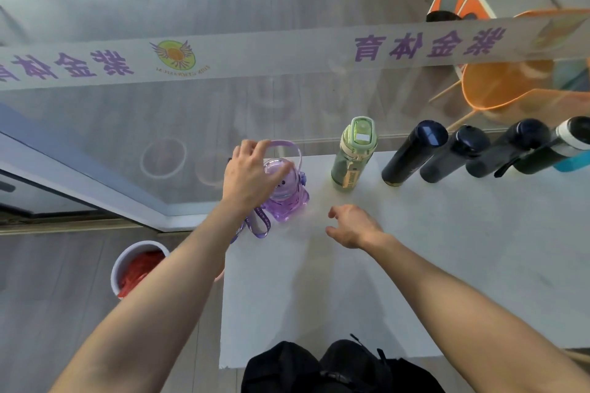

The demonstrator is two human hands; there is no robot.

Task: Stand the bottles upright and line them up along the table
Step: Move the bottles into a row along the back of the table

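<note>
Head view: left hand [252, 175] sits on top of the purple bottle [287, 198], fingers curled over its lid, bottle upright at the row's left end beside the green bottle [352, 155]; right hand [352, 225] hovers nearby, loosely spread, holding nothing.

The left hand [252, 175] covers much of the purple bottle [289, 198], so its lid is largely hidden. At the right edge the white-capped bottle [571, 143] is cut off. The print on the green bottle's [352, 153] label is too small to read. The table [479, 249] runs out of view on the right.
</note>
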